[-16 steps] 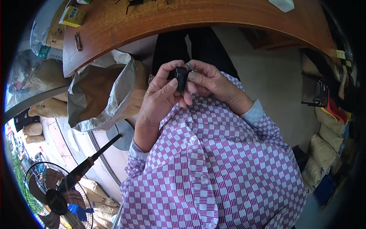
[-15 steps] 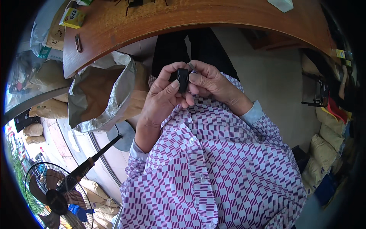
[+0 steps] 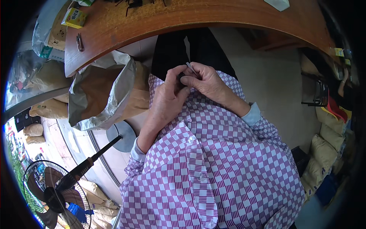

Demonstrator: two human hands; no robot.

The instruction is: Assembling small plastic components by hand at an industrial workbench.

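Both hands meet in front of my lap, just beyond my checked shirt. My left hand (image 3: 167, 97) is closed on a small black piece (image 3: 179, 81), which its fingers now mostly hide. Between the fingers and thumb of my right hand (image 3: 209, 84) is a thin, flat grey strip (image 3: 191, 68) that looks like a small blade. Its tip sticks up beside the left fingertips. Whether the strip touches the black piece is hidden.
Ahead curves the edge of a wooden table (image 3: 152, 19), bearing small snips (image 3: 79, 42), a yellow box (image 3: 74, 18) and several black pieces (image 3: 134, 4). An open woven sack (image 3: 124, 89) stands left of my legs. A fan (image 3: 55, 198) is at lower left; filled sacks (image 3: 324, 147) line the right.
My left hand has turned over, its back now facing up, and the black piece has gone mostly behind its fingers. The right hand has shifted slightly, still pinching the grey strip.
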